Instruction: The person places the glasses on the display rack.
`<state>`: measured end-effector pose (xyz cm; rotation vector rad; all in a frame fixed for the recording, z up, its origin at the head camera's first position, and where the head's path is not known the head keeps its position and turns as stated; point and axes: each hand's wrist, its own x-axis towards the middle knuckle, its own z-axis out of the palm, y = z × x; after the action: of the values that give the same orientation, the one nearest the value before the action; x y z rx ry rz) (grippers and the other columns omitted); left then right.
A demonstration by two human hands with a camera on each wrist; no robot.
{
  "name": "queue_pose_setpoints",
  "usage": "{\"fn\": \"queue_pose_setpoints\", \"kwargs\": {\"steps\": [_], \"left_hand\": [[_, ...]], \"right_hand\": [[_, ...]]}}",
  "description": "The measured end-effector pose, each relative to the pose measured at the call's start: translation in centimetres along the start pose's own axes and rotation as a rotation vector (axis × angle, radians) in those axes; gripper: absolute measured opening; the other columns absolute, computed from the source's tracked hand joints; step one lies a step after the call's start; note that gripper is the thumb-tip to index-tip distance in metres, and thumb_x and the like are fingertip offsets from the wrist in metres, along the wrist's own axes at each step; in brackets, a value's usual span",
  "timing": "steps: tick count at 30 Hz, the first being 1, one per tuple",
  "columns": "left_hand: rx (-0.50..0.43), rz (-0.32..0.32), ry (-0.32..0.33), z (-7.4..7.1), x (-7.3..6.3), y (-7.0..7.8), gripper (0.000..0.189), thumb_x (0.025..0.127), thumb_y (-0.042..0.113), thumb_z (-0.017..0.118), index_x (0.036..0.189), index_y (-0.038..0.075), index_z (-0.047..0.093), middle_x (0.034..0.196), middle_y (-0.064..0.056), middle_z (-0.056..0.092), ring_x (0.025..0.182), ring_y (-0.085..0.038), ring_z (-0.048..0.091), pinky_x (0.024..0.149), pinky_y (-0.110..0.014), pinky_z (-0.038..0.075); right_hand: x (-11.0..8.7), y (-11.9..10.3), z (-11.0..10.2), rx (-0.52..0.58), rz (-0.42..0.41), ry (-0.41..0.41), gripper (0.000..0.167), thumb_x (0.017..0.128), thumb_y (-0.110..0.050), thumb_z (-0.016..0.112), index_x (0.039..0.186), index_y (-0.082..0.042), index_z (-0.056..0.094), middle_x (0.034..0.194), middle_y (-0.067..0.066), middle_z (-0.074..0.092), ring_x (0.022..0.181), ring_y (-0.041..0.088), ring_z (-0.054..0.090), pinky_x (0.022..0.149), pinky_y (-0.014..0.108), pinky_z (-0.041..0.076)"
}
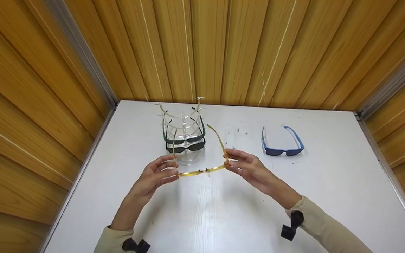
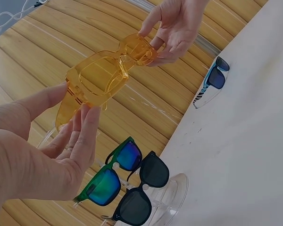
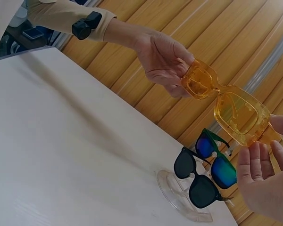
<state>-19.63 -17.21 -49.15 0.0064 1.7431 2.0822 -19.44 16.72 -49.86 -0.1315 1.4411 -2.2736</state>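
Both hands hold a pair of yellow transparent glasses (image 1: 216,169) in the air, arms spread and pointing away from the person. My left hand (image 1: 155,177) pinches the left hinge corner between thumb and fingers. At the opposite corner my right hand (image 1: 250,169) grips the frame the same way. The wide amber front shows in the left wrist view (image 2: 96,77). Just beyond the glasses stands a clear display stand (image 1: 185,123). It carries black sunglasses (image 1: 185,147) low down and, above them, green-framed sunglasses (image 2: 104,181) with blue-green mirrored lenses.
Blue sunglasses (image 1: 284,151) rest on the white table (image 1: 339,168) to the right, arms unfolded. Several tiny bits (image 1: 238,130) lie between them and the stand. Wood-patterned walls (image 1: 209,52) close off the back and sides.
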Motion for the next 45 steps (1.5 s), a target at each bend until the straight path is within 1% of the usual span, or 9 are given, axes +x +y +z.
{"fn": "queue_pose_setpoints", "kwargs": {"steps": [7, 14, 22, 24, 30, 35, 38, 40, 45], "left_hand": [[-0.002, 0.005, 0.041, -0.8, 0.5, 0.3, 0.058, 0.091, 0.003, 0.071, 0.144, 0.001, 0.049, 0.118, -0.006, 0.064, 0.106, -0.015, 0.066, 0.096, -0.036, 0.061], [-0.015, 0.016, 0.09, -1.4, 1.3, 0.7, 0.056, 0.092, 0.003, 0.07, 0.145, 0.002, 0.051, 0.115, -0.002, 0.065, 0.109, -0.016, 0.065, 0.097, -0.035, 0.061], [-0.021, 0.054, 0.113, -2.0, 2.2, 1.6, 0.057, 0.093, 0.002, 0.069, 0.147, 0.001, 0.05, 0.12, -0.006, 0.064, 0.106, -0.015, 0.068, 0.097, -0.033, 0.06], [-0.013, 0.058, 0.114, -2.2, 2.4, 1.8, 0.059, 0.093, 0.004, 0.07, 0.148, 0.002, 0.049, 0.12, -0.006, 0.064, 0.106, -0.014, 0.069, 0.098, -0.033, 0.06], [0.004, 0.069, 0.125, -2.6, 3.2, 2.4, 0.061, 0.092, 0.003, 0.071, 0.149, 0.002, 0.048, 0.122, -0.007, 0.064, 0.105, -0.013, 0.069, 0.097, -0.031, 0.06], [0.033, 0.073, 0.16, -3.0, 4.1, 3.1, 0.06, 0.093, 0.006, 0.072, 0.149, 0.004, 0.049, 0.131, -0.012, 0.06, 0.107, -0.012, 0.068, 0.098, -0.03, 0.06], [0.037, 0.082, 0.172, -3.3, 4.7, 3.5, 0.06, 0.094, 0.007, 0.072, 0.149, 0.005, 0.049, 0.131, -0.01, 0.061, 0.108, -0.011, 0.068, 0.099, -0.03, 0.059], [0.031, 0.091, 0.176, -3.4, 5.1, 3.8, 0.058, 0.095, 0.007, 0.071, 0.149, 0.005, 0.05, 0.127, -0.006, 0.063, 0.108, -0.011, 0.068, 0.1, -0.03, 0.059], [-0.003, 0.102, 0.188, -3.8, 6.2, 4.4, 0.054, 0.095, 0.007, 0.071, 0.146, 0.005, 0.052, 0.122, -0.001, 0.066, 0.108, -0.01, 0.069, 0.102, -0.032, 0.058]], "right_hand": [[1.0, -0.1, 0.6, -0.004, -0.012, 0.01, 0.047, 0.097, 0.002, 0.061, 0.144, 0.0, 0.053, 0.13, 0.003, 0.062, 0.117, 0.016, 0.066, 0.111, 0.032, 0.052], [2.3, -0.5, 1.3, -0.016, -0.018, 0.029, 0.05, 0.096, 0.002, 0.063, 0.145, 0.003, 0.051, 0.137, 0.005, 0.06, 0.123, 0.016, 0.063, 0.112, 0.032, 0.051], [4.1, -0.7, 1.8, -0.021, -0.058, 0.043, 0.045, 0.098, 0.001, 0.06, 0.143, 0.004, 0.053, 0.131, 0.003, 0.065, 0.12, 0.015, 0.065, 0.111, 0.032, 0.052], [4.5, -0.8, 1.8, -0.016, -0.067, 0.053, 0.044, 0.099, 0.001, 0.06, 0.142, 0.005, 0.053, 0.131, 0.005, 0.066, 0.119, 0.015, 0.066, 0.111, 0.032, 0.052], [5.8, -1.2, 2.1, -0.021, -0.077, 0.087, 0.046, 0.099, 0.002, 0.059, 0.144, 0.008, 0.049, 0.13, 0.005, 0.067, 0.117, 0.015, 0.067, 0.11, 0.032, 0.052], [7.0, -1.6, 2.5, -0.028, -0.075, 0.132, 0.046, 0.098, 0.001, 0.061, 0.143, 0.008, 0.05, 0.129, 0.005, 0.067, 0.12, 0.017, 0.066, 0.112, 0.033, 0.051], [7.7, -1.8, 2.8, -0.038, -0.074, 0.16, 0.046, 0.099, 0.0, 0.061, 0.143, 0.008, 0.051, 0.129, 0.005, 0.067, 0.12, 0.016, 0.065, 0.113, 0.033, 0.05], [8.2, -2.0, 3.0, -0.046, -0.073, 0.177, 0.045, 0.099, 0.0, 0.06, 0.143, 0.008, 0.051, 0.127, 0.004, 0.068, 0.118, 0.015, 0.066, 0.114, 0.034, 0.05], [9.3, -2.4, 3.2, -0.051, -0.088, 0.205, 0.045, 0.1, 0.001, 0.058, 0.143, 0.009, 0.05, 0.12, 0.001, 0.07, 0.11, 0.011, 0.068, 0.115, 0.036, 0.048]]}}
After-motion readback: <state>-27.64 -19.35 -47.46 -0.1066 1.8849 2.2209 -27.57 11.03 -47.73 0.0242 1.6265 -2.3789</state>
